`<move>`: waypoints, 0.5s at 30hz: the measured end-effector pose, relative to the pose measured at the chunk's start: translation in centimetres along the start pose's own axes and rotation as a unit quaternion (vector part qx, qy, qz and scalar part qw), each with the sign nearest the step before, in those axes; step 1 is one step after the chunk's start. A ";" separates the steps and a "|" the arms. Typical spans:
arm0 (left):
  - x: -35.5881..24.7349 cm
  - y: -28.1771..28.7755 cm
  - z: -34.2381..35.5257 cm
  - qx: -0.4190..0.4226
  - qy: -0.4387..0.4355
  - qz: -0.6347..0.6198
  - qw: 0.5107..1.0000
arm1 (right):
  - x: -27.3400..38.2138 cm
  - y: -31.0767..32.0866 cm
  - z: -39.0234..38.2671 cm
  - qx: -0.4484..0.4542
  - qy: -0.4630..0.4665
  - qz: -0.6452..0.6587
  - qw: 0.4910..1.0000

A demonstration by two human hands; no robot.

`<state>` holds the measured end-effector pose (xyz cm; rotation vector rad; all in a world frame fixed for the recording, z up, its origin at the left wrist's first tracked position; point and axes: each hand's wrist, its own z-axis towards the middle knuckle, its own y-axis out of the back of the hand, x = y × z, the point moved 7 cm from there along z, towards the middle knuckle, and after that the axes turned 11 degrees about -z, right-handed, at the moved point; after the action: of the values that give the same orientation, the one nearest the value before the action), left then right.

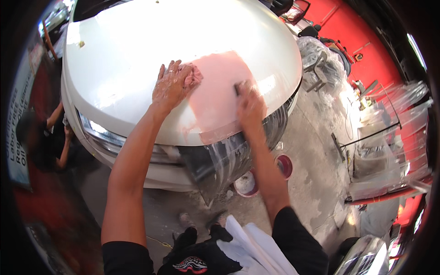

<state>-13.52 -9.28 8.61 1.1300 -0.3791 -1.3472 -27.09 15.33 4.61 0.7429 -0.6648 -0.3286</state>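
Observation:
A white car hood (119, 50) fills the upper middle, with a dull pink patch (217, 101) on its front part. At the patch's left edge my left hand (172, 86) presses a crumpled pink cloth (194, 76) against the hood, thumb side around it and some fingers stretched out. Over the right part of the patch, my right hand (250, 104) is closed on a small dark block (237, 88), held against the surface. Motion blurs this hand, and its fingers cover most of the block.
Black plastic sheeting (201, 167) hangs over the car's front. Two reddish buckets (246, 184) stand on the floor below, partly behind my right forearm. Another person (50, 142) crouches by the left headlight. Plastic-wrapped parts (380, 156) stand at right. A white cloth (250, 245) hangs at my waist.

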 end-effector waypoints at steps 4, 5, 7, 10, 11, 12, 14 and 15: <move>0.1 1.0 0.8 0.050 0.006 -0.030 0.998 | 7.7 -0.2 -11.8 -0.015 0.071 0.015 0.997; 0.3 1.2 0.6 0.057 0.003 -0.017 0.998 | 7.4 -0.1 -10.4 -0.027 0.111 -0.035 0.993; -0.4 0.4 1.1 0.045 -0.003 -0.014 0.999 | 3.3 1.6 -4.7 -0.090 0.132 -0.137 0.978; -2.5 -0.2 1.4 0.041 -0.027 -0.029 0.998 | -1.9 5.3 4.3 -0.070 -0.018 -0.137 0.988; -1.6 -0.7 1.1 0.035 -0.032 -0.023 0.999 | -1.5 4.3 2.3 -0.060 -0.019 -0.155 0.986; -0.8 -0.3 1.3 0.020 -0.036 -0.015 0.999 | 0.2 2.8 -0.9 -0.082 0.020 -0.127 0.988; 0.0 0.4 1.2 0.030 -0.039 -0.014 0.999 | 2.8 0.9 -6.0 -0.109 0.092 -0.078 0.987; 0.0 0.4 1.0 0.033 -0.040 -0.018 0.998 | 4.0 1.0 -7.5 -0.121 0.125 -0.058 0.983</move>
<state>-14.11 -9.72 9.37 1.1436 -0.4666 -1.4232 -19.04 17.92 2.97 0.5788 -0.3374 -0.4073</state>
